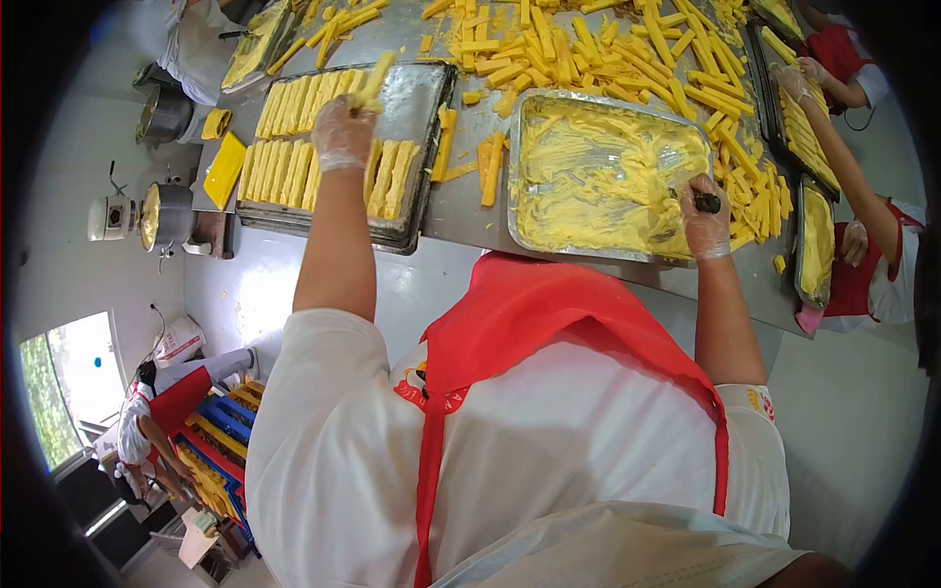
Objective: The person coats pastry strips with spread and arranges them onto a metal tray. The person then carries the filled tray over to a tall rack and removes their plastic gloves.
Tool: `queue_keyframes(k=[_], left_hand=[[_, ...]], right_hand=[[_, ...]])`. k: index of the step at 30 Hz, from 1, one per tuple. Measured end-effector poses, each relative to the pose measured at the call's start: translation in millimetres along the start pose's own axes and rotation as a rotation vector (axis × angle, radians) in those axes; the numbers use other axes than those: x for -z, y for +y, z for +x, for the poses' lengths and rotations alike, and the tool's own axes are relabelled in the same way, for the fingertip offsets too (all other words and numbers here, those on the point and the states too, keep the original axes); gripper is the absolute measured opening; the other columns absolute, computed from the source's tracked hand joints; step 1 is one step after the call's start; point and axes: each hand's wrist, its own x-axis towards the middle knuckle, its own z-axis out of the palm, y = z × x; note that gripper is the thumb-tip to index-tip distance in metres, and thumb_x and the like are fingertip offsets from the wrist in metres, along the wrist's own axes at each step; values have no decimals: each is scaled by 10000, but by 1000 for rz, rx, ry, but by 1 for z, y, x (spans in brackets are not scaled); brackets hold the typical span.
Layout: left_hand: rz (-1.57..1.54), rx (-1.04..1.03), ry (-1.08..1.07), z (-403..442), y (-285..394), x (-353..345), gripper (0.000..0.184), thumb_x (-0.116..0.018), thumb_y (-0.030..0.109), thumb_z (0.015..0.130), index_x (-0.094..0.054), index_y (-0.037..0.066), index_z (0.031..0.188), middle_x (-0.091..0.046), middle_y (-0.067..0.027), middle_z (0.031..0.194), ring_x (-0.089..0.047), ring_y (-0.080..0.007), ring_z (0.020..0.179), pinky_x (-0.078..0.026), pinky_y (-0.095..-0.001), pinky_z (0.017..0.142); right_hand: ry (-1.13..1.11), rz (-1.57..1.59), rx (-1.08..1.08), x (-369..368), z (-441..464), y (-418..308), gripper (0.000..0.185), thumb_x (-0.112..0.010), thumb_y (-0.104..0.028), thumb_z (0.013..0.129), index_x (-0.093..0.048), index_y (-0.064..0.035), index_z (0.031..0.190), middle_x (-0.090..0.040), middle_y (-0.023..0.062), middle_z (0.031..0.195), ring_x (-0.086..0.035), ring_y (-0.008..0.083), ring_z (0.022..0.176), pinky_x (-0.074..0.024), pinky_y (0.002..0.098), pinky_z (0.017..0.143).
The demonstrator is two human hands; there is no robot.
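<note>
My left hand, in a clear plastic glove, is closed around a cream-coated yellow cake stick over the baking tray. Under it, two rows of coated cake sticks lie side by side on that tray. In my gloved right hand is a black-handled spatula, gripped above the right side of a metal pan. Yellow cream is smeared thickly across the pan. The spatula's blade is mostly hidden by the hand and the cream.
Plain yellow cake sticks lie heaped at the back and right of the metal table. Co-workers stand at both sides, one reaching over another filled tray. A yellow scraper and a mixer bowl are at left.
</note>
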Motion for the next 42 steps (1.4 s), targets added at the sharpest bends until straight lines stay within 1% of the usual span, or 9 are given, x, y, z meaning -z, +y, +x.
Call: queue_keyframes(k=[2, 4, 11, 12, 23, 28, 31, 40, 42], left_hand=[[223, -8, 66, 18, -50, -15, 308, -712, 304, 795, -710, 38, 951, -688, -155, 955, -666, -319, 855, -520, -417, 784], [376, 101, -354, 32, -74, -21, 353, -690, 319, 804, -695, 57, 1040, -679, -152, 1061, -651, -310, 959, -510, -418, 848], [391, -181, 22, 84, -78, -38, 446, -607, 362, 850, -620, 105, 1213, -605, -144, 1239, -542, -302, 1181, -436, -408, 995], [281, -92, -164, 99, -38, -21, 459, -604, 343, 849, -598, 100, 1238, -603, -156, 1238, -551, -317, 1166, -435, -409, 996], [161, -309, -321, 229, 118, -169, 471, -620, 335, 838, -571, 138, 1263, -575, -125, 1287, -524, -298, 1209, -428, -402, 1006], [164, -418, -402, 244, 201, -213, 619, -597, 327, 889, -371, 239, 1459, -436, -82, 1464, -421, -270, 1333, -407, -421, 1048], [123, -429, -478, 253, 234, -236, 580, -595, 229, 895, -403, 226, 1442, -434, -83, 1465, -438, -264, 1324, -416, -415, 1045], [61, -577, -311, 215, 223, -244, 447, -581, 238, 918, -525, 181, 1358, -544, -111, 1350, -525, -286, 1231, -455, -416, 1001], [38, -894, 279, 189, 207, -222, 356, -618, 267, 913, -625, 107, 1231, -651, -125, 1187, -626, -293, 1061, -495, -394, 917]], right_hand=[[17, 51, -7, -7, -1, 0, 108, -603, 57, 820, -519, -10, 811, -454, 4, 737, -404, 92, 695, -386, 243, 636], [38, 95, -9, -10, 0, -3, 104, -596, 65, 824, -524, -10, 813, -455, 0, 739, -404, 89, 701, -387, 235, 640], [49, -47, 21, -15, -5, -26, 136, -596, 91, 812, -517, -18, 788, -437, -6, 732, -405, 76, 700, -372, 220, 629], [83, -50, -6, -18, -5, -30, 134, -598, 86, 816, -519, -19, 790, -438, -4, 730, -407, 80, 697, -377, 224, 630], [195, -117, -112, -43, -9, -50, 109, -626, 33, 828, -534, -19, 799, -468, 14, 687, -447, 87, 654, -398, 261, 592], [208, -239, -115, -43, -6, -65, 134, -636, 36, 767, -517, -23, 770, -496, 155, 676, -490, 330, 610, -422, 352, 586], [212, -247, -108, -42, -5, -69, 134, -634, 45, 756, -519, -23, 771, -491, 150, 674, -498, 327, 615, -423, 349, 588], [116, -310, -141, -20, -6, -60, 144, -669, -31, 776, -525, -30, 785, -542, 176, 712, -547, 393, 702, -435, 424, 620], [139, -277, 155, -7, -2, -54, 144, -690, -63, 770, -562, -46, 833, -572, 157, 741, -567, 379, 716, -453, 422, 638]])
